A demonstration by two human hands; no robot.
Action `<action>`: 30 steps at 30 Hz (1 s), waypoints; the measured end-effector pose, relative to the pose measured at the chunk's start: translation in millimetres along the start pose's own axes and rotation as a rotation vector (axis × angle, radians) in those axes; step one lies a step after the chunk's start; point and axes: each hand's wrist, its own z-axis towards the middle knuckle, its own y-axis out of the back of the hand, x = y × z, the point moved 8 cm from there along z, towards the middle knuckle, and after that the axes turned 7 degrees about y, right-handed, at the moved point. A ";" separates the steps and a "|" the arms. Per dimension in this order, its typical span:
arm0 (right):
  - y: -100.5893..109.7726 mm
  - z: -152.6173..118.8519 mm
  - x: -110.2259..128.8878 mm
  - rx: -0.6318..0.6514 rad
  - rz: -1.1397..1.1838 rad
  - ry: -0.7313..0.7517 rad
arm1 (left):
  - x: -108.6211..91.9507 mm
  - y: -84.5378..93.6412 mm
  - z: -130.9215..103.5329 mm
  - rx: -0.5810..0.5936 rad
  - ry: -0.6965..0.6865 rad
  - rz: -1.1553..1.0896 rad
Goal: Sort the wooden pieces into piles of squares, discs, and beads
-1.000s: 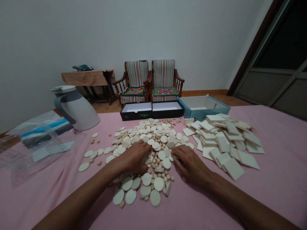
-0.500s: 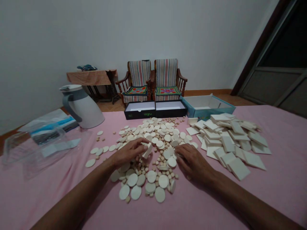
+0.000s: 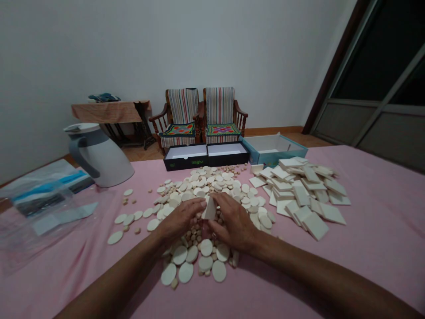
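Above the middle of the pile, a pale square wooden tile [image 3: 209, 209] stands tilted up between my two hands. My left hand [image 3: 181, 218] has its fingertips against the tile's left side. From the right, my right hand [image 3: 235, 221] closes on it, fingers at the top edge and thumb lower down. Around and beneath them spread many pale round wooden discs [image 3: 206, 247] and small wooden cubes [image 3: 195, 234]. Part of the pile is hidden under my palms. A heap of pale square tiles [image 3: 300, 195] lies to the right of my right hand.
Behind the pile stand a black two-part box [image 3: 186, 163] and a blue open box [image 3: 279, 157]. A white and grey jug [image 3: 108, 159] is at the left, near clear plastic packaging [image 3: 49, 212]. Pink cloth [image 3: 265, 288] covers the table. Two chairs [image 3: 219, 110] stand beyond.
My right hand has moved left from the discs onto the square tile, which my left hand held alone before. The view has turned slightly to the right.
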 end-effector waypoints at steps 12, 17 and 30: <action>107.4 -30.0 -99.2 -0.163 -0.419 -0.204 | -16.6 23.5 -19.8 -0.311 -0.429 0.770; 191.7 -43.5 -172.8 -0.273 -0.720 -0.433 | -13.3 35.2 -19.9 -0.372 -0.442 0.779; 55.8 22.7 -121.4 0.041 -0.389 -0.081 | -25.2 73.6 40.7 -0.415 -0.370 0.977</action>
